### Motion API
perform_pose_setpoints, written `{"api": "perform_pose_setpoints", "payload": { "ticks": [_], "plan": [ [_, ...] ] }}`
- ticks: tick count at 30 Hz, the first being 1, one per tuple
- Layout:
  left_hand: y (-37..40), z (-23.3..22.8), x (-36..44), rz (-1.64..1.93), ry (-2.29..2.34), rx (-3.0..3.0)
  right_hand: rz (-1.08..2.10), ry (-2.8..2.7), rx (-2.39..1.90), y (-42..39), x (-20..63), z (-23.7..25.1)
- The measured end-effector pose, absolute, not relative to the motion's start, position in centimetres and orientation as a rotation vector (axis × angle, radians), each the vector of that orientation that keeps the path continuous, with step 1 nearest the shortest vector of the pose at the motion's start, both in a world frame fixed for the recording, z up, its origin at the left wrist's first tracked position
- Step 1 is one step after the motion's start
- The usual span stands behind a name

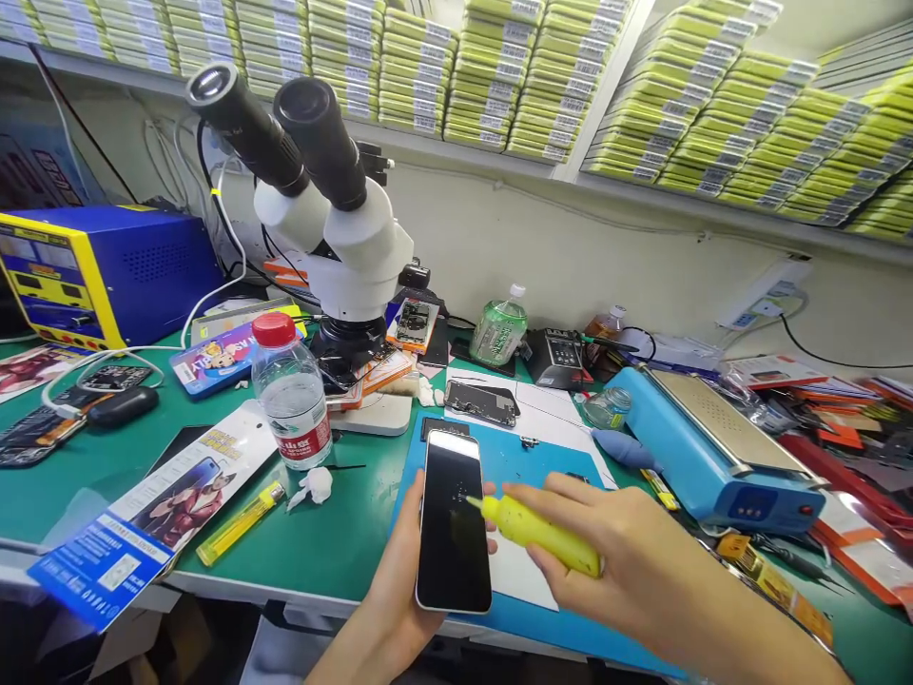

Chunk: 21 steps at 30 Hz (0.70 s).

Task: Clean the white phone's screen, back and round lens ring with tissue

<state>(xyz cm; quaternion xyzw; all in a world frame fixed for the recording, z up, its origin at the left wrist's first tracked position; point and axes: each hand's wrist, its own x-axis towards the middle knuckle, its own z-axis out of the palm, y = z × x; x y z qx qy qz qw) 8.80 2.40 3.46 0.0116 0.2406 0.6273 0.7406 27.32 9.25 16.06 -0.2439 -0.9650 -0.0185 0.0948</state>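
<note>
My left hand (397, 580) holds a black phone (452, 518) from beneath, screen up, just above the blue work mat (514, 457). My right hand (628, 552) grips a small yellow squeeze bottle (542, 533), whose nozzle points left and touches the middle of the phone's screen. Tiny specks show on the glass near the nozzle.
A white stereo microscope (342, 228) stands behind the mat, with a water bottle (292, 390) to its left. A blue heating machine (713, 447) sits at the right. A yellow lighter (239, 523), packaging cards, a blue power supply (92, 266) and phone parts crowd the green bench.
</note>
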Motion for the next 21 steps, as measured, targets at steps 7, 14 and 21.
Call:
{"api": "perform_pose_setpoints", "payload": {
  "ticks": [7,14,21],
  "plan": [
    [2.8,3.8,8.8,1.388,0.536,-0.057,0.008,-2.927,-0.671,9.5,27.9,15.9],
    [3.2,2.6,8.6,1.355,0.655,-0.081,0.662,-2.735,-1.033,10.0,30.8,14.0],
    [4.4,-0.9,6.2,1.150,0.779,0.031,1.201,-1.618,-1.369,11.0,38.1,6.6]
  ]
}}
